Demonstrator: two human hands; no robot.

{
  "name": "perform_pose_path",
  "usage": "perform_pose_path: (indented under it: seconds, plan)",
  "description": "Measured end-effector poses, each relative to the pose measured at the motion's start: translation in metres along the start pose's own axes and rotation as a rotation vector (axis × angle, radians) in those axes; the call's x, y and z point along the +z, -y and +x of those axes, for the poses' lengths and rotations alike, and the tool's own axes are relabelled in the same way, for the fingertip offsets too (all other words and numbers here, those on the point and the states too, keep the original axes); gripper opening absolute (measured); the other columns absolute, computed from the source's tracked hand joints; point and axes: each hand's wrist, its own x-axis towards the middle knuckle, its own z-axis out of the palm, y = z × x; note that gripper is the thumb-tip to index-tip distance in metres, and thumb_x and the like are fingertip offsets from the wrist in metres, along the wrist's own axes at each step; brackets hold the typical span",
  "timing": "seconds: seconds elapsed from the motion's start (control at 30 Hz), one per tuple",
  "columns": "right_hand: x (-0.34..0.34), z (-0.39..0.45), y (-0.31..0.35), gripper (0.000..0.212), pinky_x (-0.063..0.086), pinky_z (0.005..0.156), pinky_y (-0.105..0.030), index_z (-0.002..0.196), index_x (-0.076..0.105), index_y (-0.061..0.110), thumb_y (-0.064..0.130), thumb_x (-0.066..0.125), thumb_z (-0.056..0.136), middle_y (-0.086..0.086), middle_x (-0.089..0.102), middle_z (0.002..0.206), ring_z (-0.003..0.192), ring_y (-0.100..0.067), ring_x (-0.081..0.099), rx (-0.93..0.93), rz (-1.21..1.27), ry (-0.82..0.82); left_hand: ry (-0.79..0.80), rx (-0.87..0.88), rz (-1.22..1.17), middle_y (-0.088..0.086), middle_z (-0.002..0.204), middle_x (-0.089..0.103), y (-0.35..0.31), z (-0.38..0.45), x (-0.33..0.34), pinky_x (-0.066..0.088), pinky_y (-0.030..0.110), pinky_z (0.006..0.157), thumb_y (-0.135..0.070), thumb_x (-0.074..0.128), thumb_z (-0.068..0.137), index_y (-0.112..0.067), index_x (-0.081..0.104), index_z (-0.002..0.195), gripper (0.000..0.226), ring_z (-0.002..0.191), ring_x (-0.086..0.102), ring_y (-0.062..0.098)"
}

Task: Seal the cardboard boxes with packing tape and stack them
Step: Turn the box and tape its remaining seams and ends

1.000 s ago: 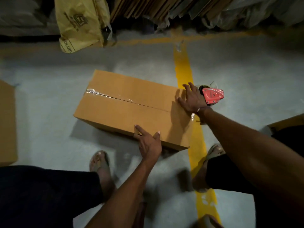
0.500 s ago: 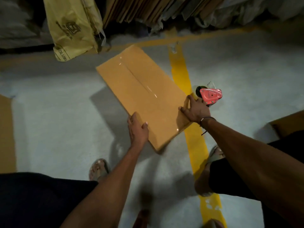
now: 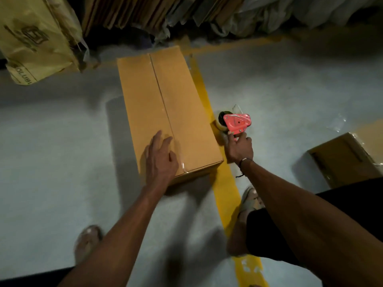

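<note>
A long brown cardboard box (image 3: 165, 104) lies flat on the grey floor, its length running away from me, with a taped centre seam on top. My left hand (image 3: 160, 160) rests flat on the box's near end, fingers spread. To the right of the box, a red tape dispenser (image 3: 237, 122) stands on the floor. My right hand (image 3: 239, 149) is closed around its handle from below.
Another cardboard box (image 3: 344, 158) sits at the right edge. A yellow bag (image 3: 35, 40) and flattened cartons (image 3: 134, 13) lean along the back. A yellow floor line (image 3: 226, 183) runs beside the box. My feet are on the floor near me.
The box has been turned from lying crosswise to pointing away from me and now lies flat. My right hand left the box and took the tape dispenser's handle.
</note>
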Motion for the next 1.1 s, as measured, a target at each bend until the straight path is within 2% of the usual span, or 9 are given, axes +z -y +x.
perform_pose_path:
  seconds: [0.1, 0.2, 0.3, 0.57, 0.67, 0.8, 0.93, 1.03, 1.1]
  plan:
    - [0.003, 0.038, -0.022, 0.066, 0.038, 0.107, -0.043, 0.139, 0.045, 0.000, 0.056, 0.044, 0.104, -0.029, 0.046, 0.141, 0.132, -0.044, 0.046, 0.189, 0.072, 0.049, 0.039, 0.153, 0.020, 0.008, 0.160, 0.042, -0.024, -0.009, 0.024, 0.028, 0.055, 0.122, -0.011, 0.062, 0.092, -0.018, 0.061, 0.139, 0.047, 0.148, 0.038, 0.026]
    - [0.015, 0.075, -0.036, 0.081, 0.039, 0.106, -0.040, 0.141, 0.048, -0.004, 0.066, 0.032, 0.103, -0.029, 0.050, 0.145, 0.133, -0.041, 0.049, 0.329, 0.107, 0.133, 0.099, 0.228, 0.076, 0.008, 0.161, 0.041, -0.031, -0.016, 0.042, 0.023, 0.051, 0.123, -0.017, 0.057, 0.095, -0.021, 0.058, 0.142, 0.047, 0.150, 0.036, 0.025]
    - [0.032, 0.096, -0.041, 0.087, 0.040, 0.107, -0.039, 0.141, 0.053, -0.003, 0.068, 0.020, 0.103, -0.027, 0.053, 0.145, 0.131, -0.040, 0.052, 0.359, 0.102, 0.227, 0.113, 0.232, 0.122, 0.008, 0.162, 0.040, -0.026, -0.019, 0.053, 0.023, 0.049, 0.125, -0.025, 0.045, 0.098, -0.022, 0.056, 0.145, 0.048, 0.152, 0.032, 0.024]
    - [0.071, 0.113, -0.036, 0.103, 0.039, 0.110, -0.051, 0.143, 0.051, 0.006, 0.083, 0.008, 0.091, -0.024, 0.055, 0.142, 0.129, -0.042, 0.052, 0.464, 0.148, 0.115, 0.084, 0.222, 0.204, 0.008, 0.162, 0.039, -0.023, -0.020, 0.070, 0.024, 0.051, 0.125, -0.030, 0.039, 0.097, -0.022, 0.054, 0.147, 0.052, 0.153, 0.032, 0.026]
    - [0.063, 0.108, -0.027, 0.101, 0.038, 0.112, -0.053, 0.139, 0.056, 0.004, 0.080, 0.009, 0.093, -0.025, 0.056, 0.140, 0.128, -0.042, 0.053, 0.502, 0.185, 0.088, 0.109, 0.225, 0.244, 0.010, 0.162, 0.040, -0.022, -0.021, 0.071, 0.027, 0.053, 0.124, -0.031, 0.038, 0.097, -0.022, 0.053, 0.148, 0.054, 0.152, 0.033, 0.027]
    - [0.032, 0.084, -0.020, 0.099, 0.046, 0.104, -0.048, 0.130, 0.063, 0.003, 0.075, 0.003, 0.097, -0.023, 0.063, 0.131, 0.116, -0.039, 0.061, 0.460, 0.211, -0.007, 0.186, 0.216, 0.257, 0.009, 0.163, 0.039, -0.034, -0.019, 0.060, 0.028, 0.053, 0.124, -0.031, 0.035, 0.101, -0.023, 0.052, 0.150, 0.052, 0.153, 0.032, 0.027]
    - [-0.016, 0.049, 0.000, 0.098, 0.049, 0.091, -0.042, 0.118, 0.072, 0.007, 0.073, 0.001, 0.098, -0.018, 0.070, 0.118, 0.105, -0.034, 0.064, 0.349, 0.117, -0.035, 0.453, 0.189, 0.258, 0.005, 0.171, 0.022, -0.045, -0.007, 0.025, 0.021, 0.049, 0.127, -0.021, 0.046, 0.102, -0.027, 0.038, 0.158, 0.057, 0.157, 0.022, 0.025]
    - [-0.066, 0.019, 0.023, 0.100, 0.052, 0.085, -0.042, 0.102, 0.076, 0.011, 0.073, -0.003, 0.096, -0.014, 0.074, 0.105, 0.095, -0.032, 0.067, 0.211, 0.053, -0.018, 0.555, 0.222, 0.366, 0.007, 0.161, 0.038, -0.045, 0.001, -0.014, 0.029, 0.055, 0.121, -0.022, 0.040, 0.096, -0.025, 0.040, 0.153, 0.058, 0.148, 0.038, 0.032]
    - [-0.096, -0.008, 0.046, 0.098, 0.057, 0.085, -0.045, 0.090, 0.075, 0.014, 0.073, -0.003, 0.095, -0.010, 0.075, 0.092, 0.085, -0.029, 0.069, 0.125, 0.061, 0.012, 0.506, 0.244, 0.419, 0.006, 0.141, 0.054, -0.053, 0.000, -0.048, 0.032, 0.056, 0.116, -0.021, 0.039, 0.092, -0.025, 0.045, 0.144, 0.053, 0.133, 0.052, 0.032]
